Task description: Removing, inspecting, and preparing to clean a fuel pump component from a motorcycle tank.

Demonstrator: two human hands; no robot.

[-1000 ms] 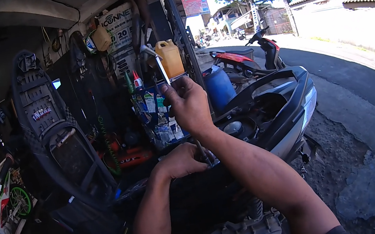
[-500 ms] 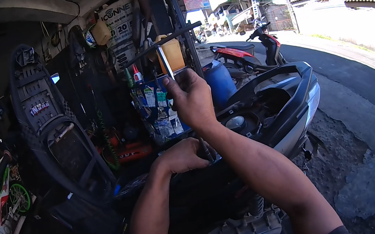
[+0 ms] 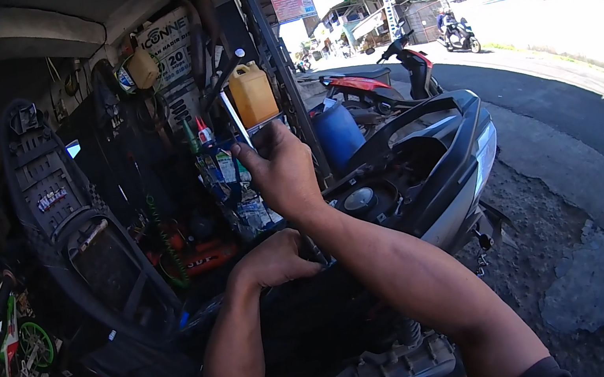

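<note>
Centrally in frame: one right hand is gripping one tool; below, one left hand is curling, hold unclear.

A silver-shafted, dark-barred T-handle leans left in the right hand.

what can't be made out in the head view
In the head view:
What the left hand touches: hidden by shadow and the bare right forearm
Silver metal bar with black crosspiece, lower part: hidden by the right hand
Distant dark motorbike: too small for detail
Dark sleeve: cut off by lower edge
</note>
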